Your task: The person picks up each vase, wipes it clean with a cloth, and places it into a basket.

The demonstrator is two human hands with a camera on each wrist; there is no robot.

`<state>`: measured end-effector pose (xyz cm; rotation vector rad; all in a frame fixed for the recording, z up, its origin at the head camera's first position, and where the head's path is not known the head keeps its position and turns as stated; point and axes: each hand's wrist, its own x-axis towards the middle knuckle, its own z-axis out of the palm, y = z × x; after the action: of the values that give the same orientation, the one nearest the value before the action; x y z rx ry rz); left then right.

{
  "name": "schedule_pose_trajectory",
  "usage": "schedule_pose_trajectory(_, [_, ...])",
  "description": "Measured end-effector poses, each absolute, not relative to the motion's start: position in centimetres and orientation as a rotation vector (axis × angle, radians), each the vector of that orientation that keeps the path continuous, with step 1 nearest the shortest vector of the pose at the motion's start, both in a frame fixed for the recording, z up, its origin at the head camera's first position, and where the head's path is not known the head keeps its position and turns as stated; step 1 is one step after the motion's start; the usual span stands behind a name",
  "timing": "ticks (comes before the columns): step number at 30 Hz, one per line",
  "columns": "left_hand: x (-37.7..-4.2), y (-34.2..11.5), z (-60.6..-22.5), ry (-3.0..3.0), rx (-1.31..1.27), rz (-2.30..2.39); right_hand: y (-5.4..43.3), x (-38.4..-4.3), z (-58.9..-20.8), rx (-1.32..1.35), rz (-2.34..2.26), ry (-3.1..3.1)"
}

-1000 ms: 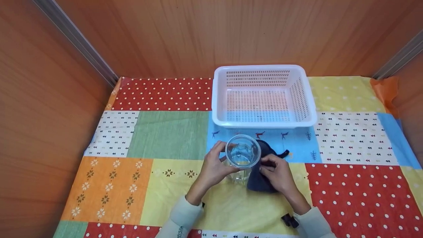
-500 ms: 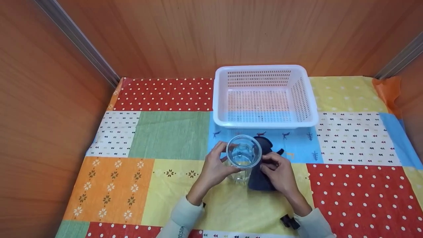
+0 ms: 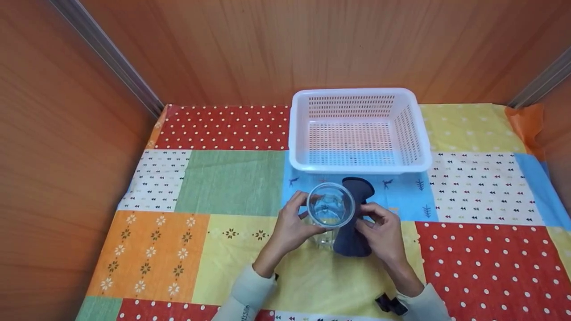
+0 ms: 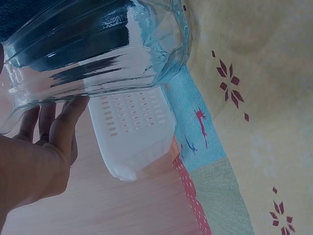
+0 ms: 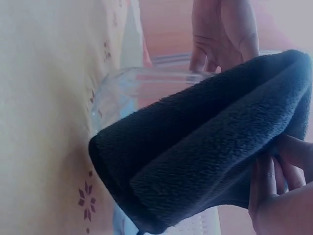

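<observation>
A clear glass jar (image 3: 330, 217), rim up, stands upright on the patchwork cloth in the head view. My left hand (image 3: 290, 225) grips its left side near the top, thumb in front and fingers behind. Ribbed glass of the jar (image 4: 102, 54) fills the upper part of the left wrist view. On the jar's right side lies a dark grey-blue fleecy cloth (image 3: 351, 238), folded and dark-edged. My right hand (image 3: 383, 232) pinches this cloth between thumb and fingers. In the right wrist view the cloth (image 5: 210, 142) covers much of the jar.
Behind the hands stands a white perforated plastic basket (image 3: 360, 168), with nothing in it. A patchwork tablecloth (image 3: 241, 178) covers the table. Wood-grain panels (image 3: 267, 49) rise at the back and both sides. A small black clip-like thing (image 3: 391, 304) sits by the right sleeve.
My right hand has shifted slightly right and turned the cloth, whose far end now spreads further up beside the jar. Its black strap has gone out of sight. My left hand keeps its grip.
</observation>
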<state>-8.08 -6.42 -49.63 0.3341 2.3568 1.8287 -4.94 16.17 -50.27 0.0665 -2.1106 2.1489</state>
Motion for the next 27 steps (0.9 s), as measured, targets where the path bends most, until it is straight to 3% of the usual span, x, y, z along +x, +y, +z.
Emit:
schedule_pose_trajectory(13, [-8.1, -6.4, -49.7, 2.390, 0.357, 1.827, 16.5, -5.3, -50.6, 0.189, 1.980, -2.277])
schedule_pose_trajectory(27, [-8.2, -6.4, -49.9, 2.371, 0.350, 1.826, 16.9, -5.7, -52.9, 0.006, 1.970, -2.451])
